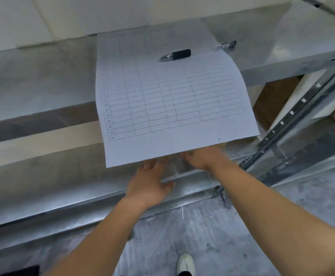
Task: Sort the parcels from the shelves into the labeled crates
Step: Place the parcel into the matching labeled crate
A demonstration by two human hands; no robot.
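A sheet (172,100) printed with a ruled table lies on a grey metal shelf (43,68), its near half hanging over the front edge toward 6 o'clock. A black pen (175,54) rests on the sheet's far part; a second pen (226,44) lies at its 2 o'clock corner. A slotted upright (294,116) stands at 3 o'clock. A white shoe (185,263) is on the grey floor (182,232) at 6 o'clock.

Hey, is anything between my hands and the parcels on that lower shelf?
Yes. The gridded paper sheet hangs off the upper shelf, held by a pen, and covers the lower shelf opening. The left hand and right hand reach under its bottom edge. No parcel shows there.
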